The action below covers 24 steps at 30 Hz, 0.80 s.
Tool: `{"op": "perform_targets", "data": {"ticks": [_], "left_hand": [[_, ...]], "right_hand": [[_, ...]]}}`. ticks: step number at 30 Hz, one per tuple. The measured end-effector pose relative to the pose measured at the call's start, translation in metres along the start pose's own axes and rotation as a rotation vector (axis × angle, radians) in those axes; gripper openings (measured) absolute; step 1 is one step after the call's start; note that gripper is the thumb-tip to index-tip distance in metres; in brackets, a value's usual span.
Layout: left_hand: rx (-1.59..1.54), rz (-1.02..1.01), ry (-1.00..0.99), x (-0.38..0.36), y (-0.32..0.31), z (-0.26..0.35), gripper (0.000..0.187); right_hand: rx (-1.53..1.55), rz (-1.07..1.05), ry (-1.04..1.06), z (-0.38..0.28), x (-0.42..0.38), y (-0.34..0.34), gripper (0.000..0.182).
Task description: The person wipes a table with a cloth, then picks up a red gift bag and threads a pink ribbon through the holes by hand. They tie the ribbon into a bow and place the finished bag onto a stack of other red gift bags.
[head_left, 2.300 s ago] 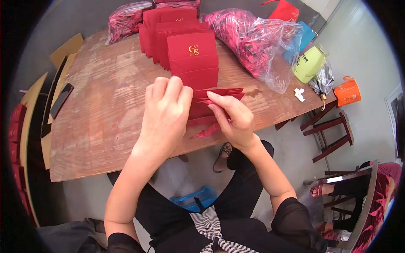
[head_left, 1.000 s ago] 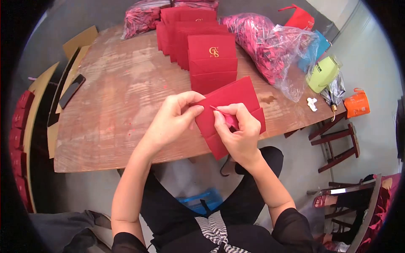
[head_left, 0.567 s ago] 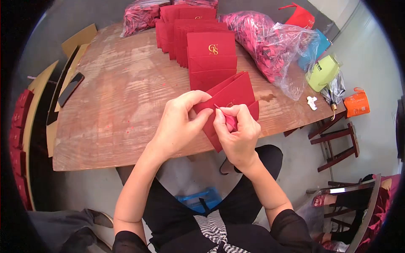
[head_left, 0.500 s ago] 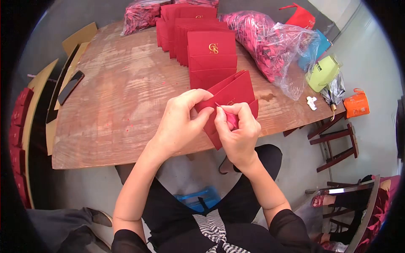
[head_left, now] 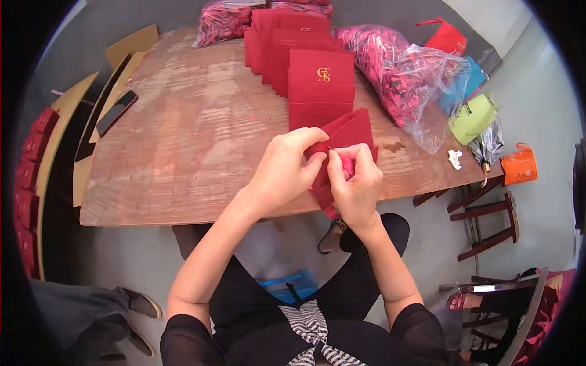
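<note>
My left hand pinches the upper left part of a red paper bag near the table's front edge. Beside it, my right hand is closed with a bright pink ribbon between its fingers. The two hands nearly touch at the bag's edge. Some pink hangs below the bag, between the hands. Behind the bag, a row of red bags with gold lettering runs back across the wooden table.
Plastic bags of pink ribbons lie at the back. A phone is at the left. A green bottle, an umbrella and crumpled tissue are at the right. Another person's legs show at lower left.
The table and the things on it sit slightly further right in the view. Both hands, still at the bag, have shifted right too. Pink now shows beneath the bag.
</note>
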<state>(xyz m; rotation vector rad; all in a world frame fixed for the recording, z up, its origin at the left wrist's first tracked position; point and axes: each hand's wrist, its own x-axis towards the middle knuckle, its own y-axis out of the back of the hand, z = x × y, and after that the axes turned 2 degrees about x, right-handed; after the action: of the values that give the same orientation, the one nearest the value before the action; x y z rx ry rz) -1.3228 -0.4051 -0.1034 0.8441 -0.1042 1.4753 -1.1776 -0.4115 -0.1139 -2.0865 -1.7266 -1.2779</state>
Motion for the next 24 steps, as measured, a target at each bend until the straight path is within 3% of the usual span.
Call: {"op": "perform_targets", "data": {"ticks": [2, 4, 7, 10, 12, 14, 16, 19, 22, 24], "left_hand": [[-0.004, 0.002, 0.001, 0.002, -0.003, -0.001, 0.024], [0.000, 0.026, 0.010, 0.000, -0.005, -0.001, 0.024], [0.033, 0.016, 0.008, -0.002, -0.006, 0.004, 0.023], [0.038, -0.014, 0.040, 0.001, -0.005, 0.004, 0.023], [0.064, -0.009, 0.008, 0.001, -0.008, 0.001, 0.023], [0.046, 0.002, -0.020, 0.002, -0.011, 0.000, 0.024], [0.028, -0.005, -0.041, 0.000, -0.012, 0.001, 0.025], [0.039, 0.000, -0.033, 0.001, -0.012, 0.002, 0.025], [0.085, -0.028, -0.033, 0.005, -0.004, 0.004, 0.023], [0.187, -0.092, -0.116, 0.008, 0.007, 0.010, 0.022]], "right_hand": [[0.086, -0.014, -0.096, 0.006, 0.001, -0.001, 0.011], [0.460, -0.011, -0.389, 0.017, -0.001, -0.007, 0.011], [0.280, 0.008, -0.289, 0.005, -0.004, -0.006, 0.011], [0.019, 0.052, 0.085, 0.011, 0.002, -0.007, 0.013], [0.046, 0.002, 0.030, 0.011, 0.003, -0.003, 0.014], [0.254, -0.071, -0.263, 0.018, 0.006, -0.001, 0.014], [0.384, -0.064, -0.353, 0.024, 0.002, -0.007, 0.016], [0.320, -0.044, -0.280, 0.022, 0.001, -0.005, 0.014], [0.219, -0.241, -0.097, 0.017, 0.011, 0.013, 0.015], [0.115, -0.253, 0.027, 0.007, 0.016, 0.022, 0.019]]}}
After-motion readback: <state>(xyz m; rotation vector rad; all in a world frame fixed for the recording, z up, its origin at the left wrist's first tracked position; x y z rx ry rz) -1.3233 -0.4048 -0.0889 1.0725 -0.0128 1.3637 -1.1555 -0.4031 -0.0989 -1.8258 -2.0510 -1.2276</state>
